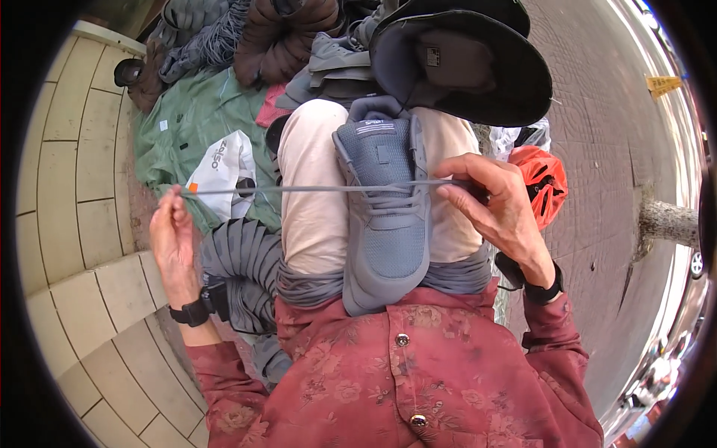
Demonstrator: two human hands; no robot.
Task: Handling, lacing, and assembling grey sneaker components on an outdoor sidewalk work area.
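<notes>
A grey sneaker upper point(393, 250) rests on my lap, between my thighs, with its toe toward me and its tongue away. A grey shoelace point(314, 189) runs through its lower eyelets, and both ends are drawn out sideways in a taut line. At the left, my left hand point(173, 224) pinches one lace end at chest width from the shoe. My right hand point(489, 196) grips the other side between thumb and fingers, close to the shoe's right edge. The upper eyelets beside the tongue look unlaced.
Bundles of grey laces point(317, 287) lie across my thighs. Stacked grey shoe pieces point(243, 257) sit at my left, near a white bag point(224, 175) on green cloth point(179, 134). Black rounded pieces point(515, 89) stand ahead; an orange bag point(539, 183) lies right.
</notes>
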